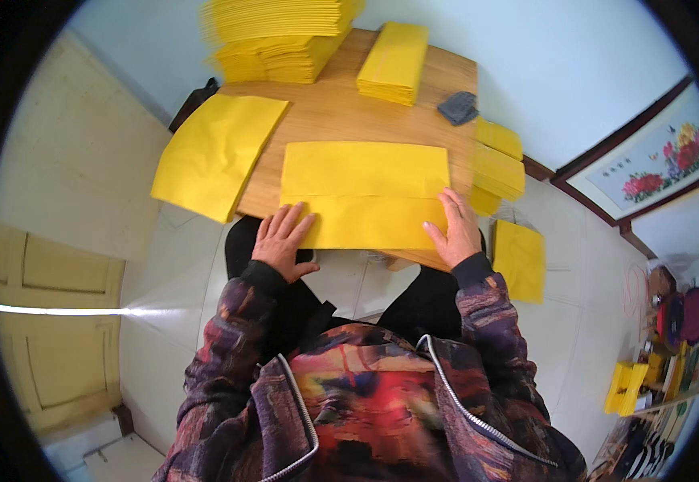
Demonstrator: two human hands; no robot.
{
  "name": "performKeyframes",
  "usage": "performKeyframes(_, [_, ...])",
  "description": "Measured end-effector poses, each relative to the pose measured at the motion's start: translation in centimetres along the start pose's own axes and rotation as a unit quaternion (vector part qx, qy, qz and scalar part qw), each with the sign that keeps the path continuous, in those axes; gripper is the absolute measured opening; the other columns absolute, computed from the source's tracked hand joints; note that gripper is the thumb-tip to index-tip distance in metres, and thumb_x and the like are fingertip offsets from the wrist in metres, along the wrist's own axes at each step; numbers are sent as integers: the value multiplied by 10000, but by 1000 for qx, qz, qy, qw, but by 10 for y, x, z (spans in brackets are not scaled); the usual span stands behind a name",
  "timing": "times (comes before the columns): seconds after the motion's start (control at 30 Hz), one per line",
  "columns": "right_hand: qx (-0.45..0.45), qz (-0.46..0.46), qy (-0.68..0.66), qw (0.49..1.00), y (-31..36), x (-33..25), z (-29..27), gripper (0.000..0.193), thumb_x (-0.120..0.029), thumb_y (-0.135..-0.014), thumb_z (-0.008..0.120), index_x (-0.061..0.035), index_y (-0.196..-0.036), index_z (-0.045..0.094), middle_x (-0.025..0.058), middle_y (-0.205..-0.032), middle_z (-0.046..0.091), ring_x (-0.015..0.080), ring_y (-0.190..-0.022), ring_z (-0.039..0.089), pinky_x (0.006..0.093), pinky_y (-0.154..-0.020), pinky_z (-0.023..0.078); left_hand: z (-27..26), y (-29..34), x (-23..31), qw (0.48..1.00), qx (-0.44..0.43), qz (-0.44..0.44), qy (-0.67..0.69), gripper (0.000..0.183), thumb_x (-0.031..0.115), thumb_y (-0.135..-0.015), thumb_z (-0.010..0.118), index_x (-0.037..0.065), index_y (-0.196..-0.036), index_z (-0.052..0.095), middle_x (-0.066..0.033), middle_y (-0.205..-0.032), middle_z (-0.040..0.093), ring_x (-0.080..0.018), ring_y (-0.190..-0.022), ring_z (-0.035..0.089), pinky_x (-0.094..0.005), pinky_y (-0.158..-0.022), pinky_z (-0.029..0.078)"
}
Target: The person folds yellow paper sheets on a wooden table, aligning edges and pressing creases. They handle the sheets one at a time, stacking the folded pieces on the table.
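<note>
A yellow paper sheet [365,170] lies flat before me at the near edge of the wooden table, with a crease line running across its middle. Its lower edge reaches the table's front. My left hand [282,239] rests on the sheet's lower left corner, fingers spread and thumb apart. At the right edge, my right hand [456,228] touches the paper with stretched fingers, its thumb lying on the surface. Neither hand grips anything that I can see. To the left, a larger yellow sheet or thin stack [219,157] hangs partly over the table edge.
Tall piles of folded yellow paper [281,48] stand at the table's back left. A smaller bundle [394,63] and a grey cloth [458,108] lie at the back right of the table [329,112]. More yellow bundles [500,169] sit beyond its right edge.
</note>
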State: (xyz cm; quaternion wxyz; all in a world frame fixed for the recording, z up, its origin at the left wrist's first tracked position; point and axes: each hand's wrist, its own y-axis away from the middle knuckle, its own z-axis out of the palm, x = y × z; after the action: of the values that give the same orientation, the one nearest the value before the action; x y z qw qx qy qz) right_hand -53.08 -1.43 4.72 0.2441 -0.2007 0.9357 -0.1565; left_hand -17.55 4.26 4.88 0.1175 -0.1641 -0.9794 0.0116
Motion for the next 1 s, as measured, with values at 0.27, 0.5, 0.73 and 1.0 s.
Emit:
performKeyframes(0.27, [-116,9,105,988,1,-16,2,748,-462,-769,698,-35,-1331,448,157,-1431,355,333,-1340,314,512,-1074,258,22,-5,-8,987,158,5,-28,506,49,-716,609,147,-1206,533,-73,-1274,514,-259,-1238,466,-425,-1003,352])
performKeyframes(0.5, [-165,27,116,979,8,-21,-6,879,-553,-716,713,-59,-1377,409,147,-1481,278,324,-1375,262,579,-1086,204,26,-6,-18,973,226,33,21,412,10,-670,628,105,-1069,588,-82,-1148,579,-293,-1081,563,-419,-887,430])
performKeyframes(0.73, [-220,31,117,968,17,-31,-23,924,-497,-666,764,-73,-1396,389,140,-1493,270,323,-1385,253,562,-1105,176,26,-1,-22,966,252,18,60,298,14,-671,645,108,-953,632,-41,-1071,635,-262,-1014,596,-397,-862,440])
performKeyframes(1.0, [-211,32,101,972,22,-24,-27,860,-447,-682,760,-91,-1378,403,92,-1467,332,265,-1347,334,546,-1096,206,18,-3,-26,966,247,29,75,276,-2,-661,685,108,-910,642,-44,-1055,643,-273,-987,605,-387,-823,447])
